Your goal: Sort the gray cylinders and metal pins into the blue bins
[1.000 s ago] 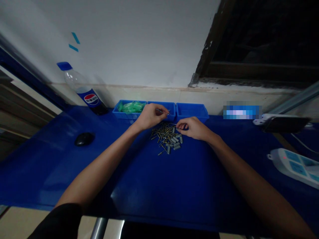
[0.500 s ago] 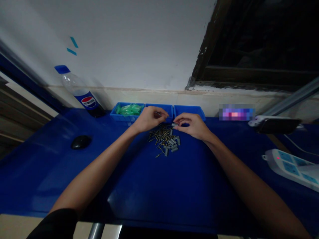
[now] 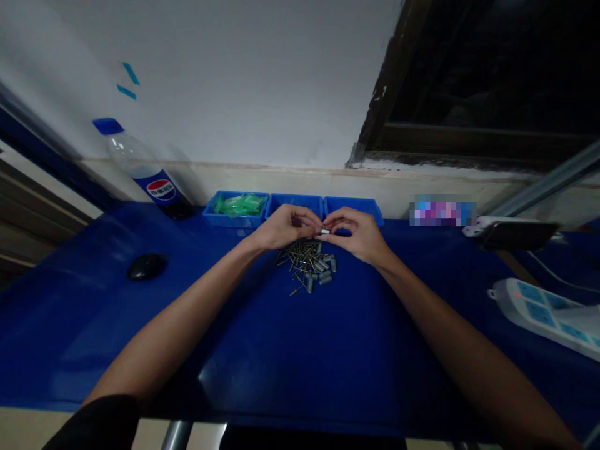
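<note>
My right hand (image 3: 360,232) is closed in a pinch on a small silver-grey metal cylinder (image 3: 325,232), which lies level between thumb and fingertips. My left hand (image 3: 287,226) is closed too, its thumb and fingertips meeting the right hand's fingertips at the cylinder's left end; whatever it pinches is too small and hidden to make out. Just below both hands, a loose pile of thin brass-and-silver metal pins (image 3: 300,255), like rivets, lies on the blue table (image 3: 300,350). Several grey metal cylinders (image 3: 322,267) lie at the pile's right side.
Three blue bins stand against the wall: the left bin (image 3: 234,221) has green plastic packets (image 3: 240,205), the middle bin (image 3: 295,200) and right bin (image 3: 354,205) are partly hidden by my hands. A cola bottle (image 3: 159,187), mouse (image 3: 145,267), phone (image 3: 520,236) and power strip (image 3: 544,309) stand around.
My hands have come together, so their fingertips now meet at the grey cylinder in my right hand. The whole view has shifted slightly.
</note>
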Motion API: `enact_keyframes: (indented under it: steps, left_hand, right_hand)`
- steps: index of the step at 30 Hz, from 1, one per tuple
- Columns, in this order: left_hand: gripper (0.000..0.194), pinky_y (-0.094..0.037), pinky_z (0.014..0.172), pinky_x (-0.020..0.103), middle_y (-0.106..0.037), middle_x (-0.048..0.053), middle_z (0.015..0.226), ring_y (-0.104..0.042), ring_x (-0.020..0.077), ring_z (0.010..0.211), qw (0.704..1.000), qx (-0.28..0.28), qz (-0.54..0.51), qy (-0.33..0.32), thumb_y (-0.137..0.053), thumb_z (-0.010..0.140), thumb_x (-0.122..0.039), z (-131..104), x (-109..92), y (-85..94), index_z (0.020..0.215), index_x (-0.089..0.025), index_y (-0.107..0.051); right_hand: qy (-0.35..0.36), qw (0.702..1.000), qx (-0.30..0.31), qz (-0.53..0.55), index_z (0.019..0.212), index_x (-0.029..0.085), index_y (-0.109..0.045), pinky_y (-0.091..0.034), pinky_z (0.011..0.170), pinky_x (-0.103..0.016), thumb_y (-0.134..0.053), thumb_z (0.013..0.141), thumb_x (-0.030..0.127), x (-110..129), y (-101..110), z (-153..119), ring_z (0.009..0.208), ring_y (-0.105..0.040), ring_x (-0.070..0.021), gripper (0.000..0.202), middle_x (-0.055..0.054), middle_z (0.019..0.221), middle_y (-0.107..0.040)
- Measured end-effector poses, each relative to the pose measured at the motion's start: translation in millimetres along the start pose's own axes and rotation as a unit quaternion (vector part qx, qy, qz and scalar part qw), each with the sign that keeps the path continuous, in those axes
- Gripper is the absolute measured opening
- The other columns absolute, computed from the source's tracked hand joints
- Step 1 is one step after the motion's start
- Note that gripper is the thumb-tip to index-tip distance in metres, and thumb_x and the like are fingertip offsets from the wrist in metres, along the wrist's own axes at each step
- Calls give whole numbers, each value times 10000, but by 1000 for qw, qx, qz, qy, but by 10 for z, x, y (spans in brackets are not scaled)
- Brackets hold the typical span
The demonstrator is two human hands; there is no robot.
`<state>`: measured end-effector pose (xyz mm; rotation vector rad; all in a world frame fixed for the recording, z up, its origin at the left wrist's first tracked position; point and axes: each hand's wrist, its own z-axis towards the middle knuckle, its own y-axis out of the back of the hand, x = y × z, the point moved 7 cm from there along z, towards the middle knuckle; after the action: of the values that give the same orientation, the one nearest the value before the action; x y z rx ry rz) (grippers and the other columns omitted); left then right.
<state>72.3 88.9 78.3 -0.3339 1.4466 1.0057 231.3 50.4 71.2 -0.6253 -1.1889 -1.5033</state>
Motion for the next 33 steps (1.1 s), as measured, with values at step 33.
enact_keyframes:
  steps: [33]
  left_hand:
    - [258, -635, 838, 337, -816, 114, 999, -776, 209, 852, 988, -108, 106, -18, -694, 835, -331, -4, 16, 195, 963, -143, -815]
  right_hand:
    - [-148, 930, 288, -172, 1001, 145, -789, -554, 677, -307, -774, 769, 298, -228, -83, -158, 731, -730, -204, 278, -76, 817, -781]
